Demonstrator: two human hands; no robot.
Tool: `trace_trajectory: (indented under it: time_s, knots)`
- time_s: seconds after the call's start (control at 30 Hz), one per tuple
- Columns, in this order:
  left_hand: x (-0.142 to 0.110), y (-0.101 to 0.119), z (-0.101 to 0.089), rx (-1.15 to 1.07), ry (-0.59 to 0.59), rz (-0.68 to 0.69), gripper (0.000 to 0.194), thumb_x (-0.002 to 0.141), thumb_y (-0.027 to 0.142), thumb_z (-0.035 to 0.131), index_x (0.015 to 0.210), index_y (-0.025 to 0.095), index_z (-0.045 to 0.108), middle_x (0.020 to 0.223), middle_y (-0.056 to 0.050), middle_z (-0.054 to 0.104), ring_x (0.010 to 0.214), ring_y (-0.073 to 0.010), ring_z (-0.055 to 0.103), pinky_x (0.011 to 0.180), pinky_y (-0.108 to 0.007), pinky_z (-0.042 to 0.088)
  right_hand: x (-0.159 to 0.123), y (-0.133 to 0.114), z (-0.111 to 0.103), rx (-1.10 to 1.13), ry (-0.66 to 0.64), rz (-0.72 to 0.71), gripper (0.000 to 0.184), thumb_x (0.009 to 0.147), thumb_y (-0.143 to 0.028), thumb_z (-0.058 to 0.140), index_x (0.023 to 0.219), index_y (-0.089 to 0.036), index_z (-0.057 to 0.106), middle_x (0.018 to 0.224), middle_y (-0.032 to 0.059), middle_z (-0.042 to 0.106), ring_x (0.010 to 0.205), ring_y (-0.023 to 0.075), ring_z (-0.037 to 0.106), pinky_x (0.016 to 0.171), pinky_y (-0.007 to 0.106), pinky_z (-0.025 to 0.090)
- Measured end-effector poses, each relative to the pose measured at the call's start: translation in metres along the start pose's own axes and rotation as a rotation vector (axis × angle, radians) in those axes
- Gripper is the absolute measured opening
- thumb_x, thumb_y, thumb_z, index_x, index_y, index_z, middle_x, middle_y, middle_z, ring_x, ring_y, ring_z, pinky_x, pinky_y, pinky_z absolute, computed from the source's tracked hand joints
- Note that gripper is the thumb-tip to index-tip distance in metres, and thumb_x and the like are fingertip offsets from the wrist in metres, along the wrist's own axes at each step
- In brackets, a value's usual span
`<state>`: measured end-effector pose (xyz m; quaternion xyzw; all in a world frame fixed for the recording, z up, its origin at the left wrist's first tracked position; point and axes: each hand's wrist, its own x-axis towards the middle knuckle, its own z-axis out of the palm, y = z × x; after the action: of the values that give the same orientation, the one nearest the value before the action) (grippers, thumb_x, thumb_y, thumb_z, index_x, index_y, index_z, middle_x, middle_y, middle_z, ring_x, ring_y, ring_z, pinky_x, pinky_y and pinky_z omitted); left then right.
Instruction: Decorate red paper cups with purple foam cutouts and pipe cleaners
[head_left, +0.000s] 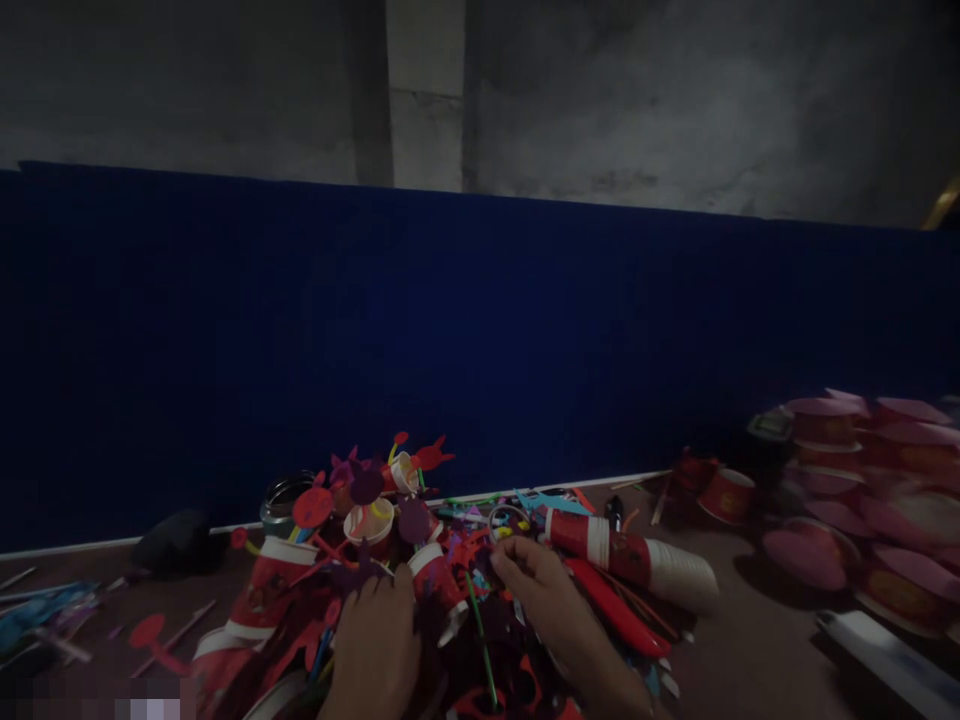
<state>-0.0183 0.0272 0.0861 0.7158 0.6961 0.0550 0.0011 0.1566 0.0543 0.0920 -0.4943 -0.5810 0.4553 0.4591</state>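
My left hand (pixel 379 640) reaches, back up, into the heap of red craft pieces; its fingertips are hidden near a dark purple paper cutout (pixel 365 568). Right of it lies a red paper cup (pixel 436 580) with a white rim, tilted. My right hand (pixel 544 590) is closed, thumb and fingers drawn together in a pinch, and what they hold is not visible. Just beyond those fingers is a round ring-shaped item (pixel 508 520) with yellow bits in it. A green straw (pixel 482 640) stands between my hands. Blur and dim light hide small details.
A nested stack of red paper cups (pixel 630 560) lies right of my right hand, above a long red object (pixel 619 610). Many pink and red tubs (pixel 900 500) are piled far right. A blue panel (pixel 480 340) closes off the back. Blue scraps (pixel 56 600) lie far left.
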Motion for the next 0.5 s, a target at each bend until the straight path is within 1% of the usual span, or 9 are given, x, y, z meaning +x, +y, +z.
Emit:
trace_trajectory:
  time_s: [0.1,0.17,0.23,0.33,0.4,0.5]
  knots:
    - [-0.001,0.008,-0.001,-0.023,-0.023,0.007,0.049,0.066,-0.004,0.036,0.11,0.009,0.051,0.09,-0.013,0.07,0.089,-0.026,0.062,0.078,-0.038,0.036,0.0,0.001,-0.001,-0.044,0.015,-0.031,0.021,0.076,-0.035,0.051,0.064,-0.018,0.049,0.059,-0.0044,0.042,0.057,0.0115,0.039,0.054,0.023,0.032]
    - [-0.003,0.013,-0.002,-0.076,0.003,0.017,0.049,0.069,-0.004,0.035,0.114,0.009,0.049,0.09,-0.012,0.07,0.089,-0.0256,0.062,0.079,-0.039,0.035,0.002,0.005,-0.001,-0.073,0.006,-0.058,0.019,0.077,-0.033,0.05,0.065,-0.018,0.049,0.06,-0.0043,0.043,0.059,0.0116,0.039,0.055,0.023,0.033]
    - [-0.004,0.017,-0.001,-0.132,0.052,0.022,0.043,0.075,0.0,0.034,0.114,0.011,0.049,0.092,-0.011,0.07,0.09,-0.0247,0.062,0.081,-0.039,0.034,0.003,0.009,-0.002,-0.096,-0.014,-0.073,0.018,0.077,-0.031,0.049,0.065,-0.018,0.049,0.061,-0.0046,0.043,0.059,0.0115,0.04,0.055,0.023,0.034]
    - [-0.007,0.021,0.004,-0.193,0.143,0.044,0.036,0.082,0.007,0.034,0.112,0.015,0.05,0.093,-0.009,0.069,0.089,-0.0238,0.062,0.082,-0.039,0.032,0.004,0.011,-0.001,-0.117,-0.043,-0.052,0.015,0.076,-0.028,0.05,0.064,-0.018,0.049,0.06,-0.005,0.044,0.058,0.0114,0.041,0.055,0.023,0.034]
    - [-0.008,0.022,0.009,-0.229,0.197,0.08,0.034,0.081,0.008,0.036,0.111,0.017,0.051,0.093,-0.008,0.069,0.088,-0.0231,0.061,0.082,-0.038,0.03,0.004,0.01,-0.001,-0.122,-0.048,-0.041,0.014,0.073,-0.027,0.052,0.063,-0.018,0.051,0.059,-0.0048,0.045,0.058,0.0114,0.042,0.055,0.022,0.034]
    - [-0.009,0.022,0.015,-0.299,0.244,0.153,0.037,0.076,0.003,0.039,0.107,0.017,0.053,0.093,-0.007,0.069,0.088,-0.021,0.059,0.08,-0.036,0.03,0.006,0.01,-0.001,-0.09,-0.043,-0.024,0.013,0.069,-0.027,0.055,0.062,-0.017,0.054,0.055,-0.0049,0.047,0.054,0.0105,0.042,0.052,0.022,0.033]
